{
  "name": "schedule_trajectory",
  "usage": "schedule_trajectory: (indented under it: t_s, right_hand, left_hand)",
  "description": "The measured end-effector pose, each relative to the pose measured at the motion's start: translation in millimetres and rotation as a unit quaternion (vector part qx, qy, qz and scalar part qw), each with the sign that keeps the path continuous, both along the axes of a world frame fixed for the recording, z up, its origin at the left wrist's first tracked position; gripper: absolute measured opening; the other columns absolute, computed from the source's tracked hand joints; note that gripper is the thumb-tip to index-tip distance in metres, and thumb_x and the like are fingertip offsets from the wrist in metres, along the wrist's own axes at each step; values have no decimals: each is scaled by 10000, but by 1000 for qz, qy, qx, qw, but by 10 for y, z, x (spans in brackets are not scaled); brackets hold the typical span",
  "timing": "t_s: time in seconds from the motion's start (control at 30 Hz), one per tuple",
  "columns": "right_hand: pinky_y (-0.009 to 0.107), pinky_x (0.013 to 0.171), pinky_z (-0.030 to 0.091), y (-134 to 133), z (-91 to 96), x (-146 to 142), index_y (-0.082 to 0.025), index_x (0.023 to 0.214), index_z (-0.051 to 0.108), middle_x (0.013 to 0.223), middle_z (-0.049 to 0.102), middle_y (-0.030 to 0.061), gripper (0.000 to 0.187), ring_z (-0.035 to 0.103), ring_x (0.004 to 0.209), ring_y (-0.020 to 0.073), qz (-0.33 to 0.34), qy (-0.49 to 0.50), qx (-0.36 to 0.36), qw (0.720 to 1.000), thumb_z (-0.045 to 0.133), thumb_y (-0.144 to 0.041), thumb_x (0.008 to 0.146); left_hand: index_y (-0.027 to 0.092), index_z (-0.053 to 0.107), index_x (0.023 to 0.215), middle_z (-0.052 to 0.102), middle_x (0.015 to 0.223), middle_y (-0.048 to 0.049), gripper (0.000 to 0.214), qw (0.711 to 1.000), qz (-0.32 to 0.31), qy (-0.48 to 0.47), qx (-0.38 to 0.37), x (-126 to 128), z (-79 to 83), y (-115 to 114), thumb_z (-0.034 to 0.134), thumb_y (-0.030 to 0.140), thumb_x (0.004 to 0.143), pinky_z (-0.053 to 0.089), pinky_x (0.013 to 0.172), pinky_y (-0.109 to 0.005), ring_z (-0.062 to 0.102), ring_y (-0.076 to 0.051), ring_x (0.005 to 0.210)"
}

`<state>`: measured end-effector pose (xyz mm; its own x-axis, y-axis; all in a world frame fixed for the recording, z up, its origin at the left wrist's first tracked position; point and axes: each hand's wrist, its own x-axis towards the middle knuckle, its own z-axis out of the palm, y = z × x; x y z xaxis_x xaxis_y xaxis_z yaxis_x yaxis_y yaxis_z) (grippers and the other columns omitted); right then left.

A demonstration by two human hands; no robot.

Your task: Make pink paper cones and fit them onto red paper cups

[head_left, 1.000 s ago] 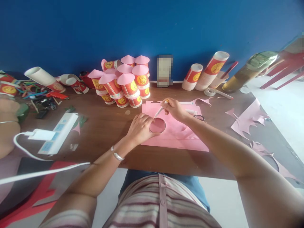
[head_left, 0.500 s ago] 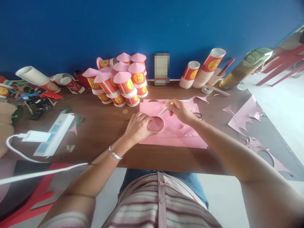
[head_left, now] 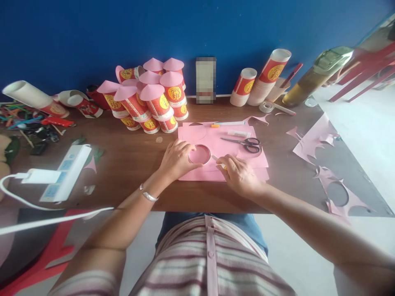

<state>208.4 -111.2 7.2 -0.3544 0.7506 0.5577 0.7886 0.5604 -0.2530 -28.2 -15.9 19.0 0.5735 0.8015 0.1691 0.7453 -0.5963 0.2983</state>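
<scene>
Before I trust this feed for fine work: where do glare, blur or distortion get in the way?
Head view: floor at right is washed out; head view: the far-left paper-cup stack looks stretched; head view: the pen in the right hand looks soft; head view: the scissors read clearly.

One ring (head_left: 210, 155), one power strip (head_left: 68, 174), one pair of scissors (head_left: 247, 143) show.

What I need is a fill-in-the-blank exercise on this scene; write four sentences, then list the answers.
1. The left hand holds a round object on the ____ paper.
2. The right hand holds a pen, its tip by the round object's ____ side, not its left.
3. The scissors have ____ handles.
4. The pink tops on the red cups are shaped like ____.

Missing words: pink; right; black; cones.
</scene>
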Motion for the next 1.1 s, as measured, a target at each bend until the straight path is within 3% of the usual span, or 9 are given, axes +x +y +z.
schedule_trajectory:
  t_s: [0.27, 1.1]
  right_hand:
    - [308, 606, 425, -224, 27, -175, -169, 1079, 564, 755, 618, 18, 87, 564, 650, 188, -1, -42, 57, 998, 493, -120, 1065]
    - [313, 610, 431, -398, -32, -425, -168, 1100, 542, 768, 635, 20, 92, 534, 646, 176, 55, -24, 49, 997, 496, -100, 1059]
  left_hand:
    - [220, 715, 1019, 774, 1097, -91, 453, 1000, -5, -11, 0, 8, 5, -1, 949, 459, 714, 492, 1023, -474, 644, -331, 1120]
    - [213, 704, 978, 769, 1113, -87, 396, 1000, 10, 3, -16, 40, 42, -4, 943, 392, 716, 478, 1019, -470, 639, -331, 1142]
